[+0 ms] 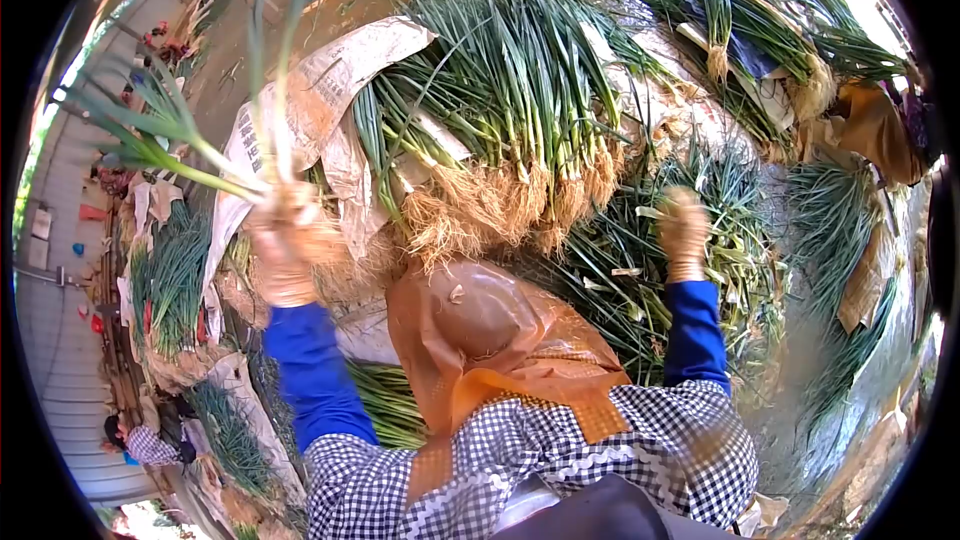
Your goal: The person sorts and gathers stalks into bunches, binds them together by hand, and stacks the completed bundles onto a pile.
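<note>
The onions are in the left hand, so this hand is the nearer one; the right hand is well apart, on the other side of the body. Their long axis goes forward from the left fist: some stalks point almost straight away, others lean outward to the left, with the leaf tips at the far end. The left fingers are closed around the lower stalks, but they are blurred, and I cannot see the root ends clearly. The right hand looks curled above the scraps; because of blur I cannot tell if it holds something.

Between the two hands and a little ahead lies the pile, its roots toward the body and its leaves away. The sack is just ahead of the left hand, and the apron is between the forearms.
</note>
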